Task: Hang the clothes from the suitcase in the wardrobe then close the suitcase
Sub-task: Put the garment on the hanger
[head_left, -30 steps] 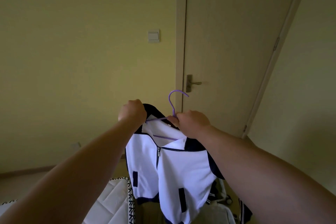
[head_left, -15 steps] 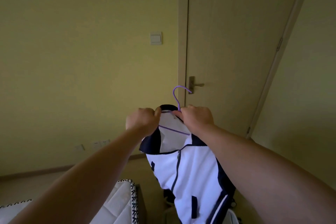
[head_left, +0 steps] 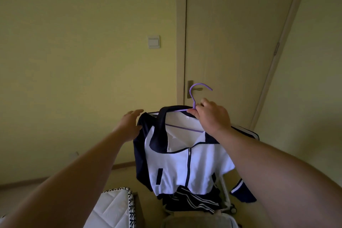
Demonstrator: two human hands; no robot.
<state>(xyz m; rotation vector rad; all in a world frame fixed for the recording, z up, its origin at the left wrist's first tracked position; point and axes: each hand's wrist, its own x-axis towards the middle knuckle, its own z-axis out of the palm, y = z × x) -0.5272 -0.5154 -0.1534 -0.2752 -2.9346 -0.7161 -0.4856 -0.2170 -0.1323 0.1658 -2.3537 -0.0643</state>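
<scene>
My left hand (head_left: 129, 122) no longer grips the jacket (head_left: 185, 168); its fingers are spread beside the shoulder. My right hand (head_left: 212, 118) alone pinches the hanger (head_left: 193, 94) neck. The jacket hangs before the door (head_left: 231, 42), ready for the wardrobe.

White-navy jacket (head_left: 187, 164) on purple hanger (head_left: 193, 98)

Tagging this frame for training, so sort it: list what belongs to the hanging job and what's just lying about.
Job: white-and-navy jacket, purple hanger, right hand pinching it, left hand open, striped clothes below.
Lying about: light switch, door, door handle, quilted white pad.
</scene>
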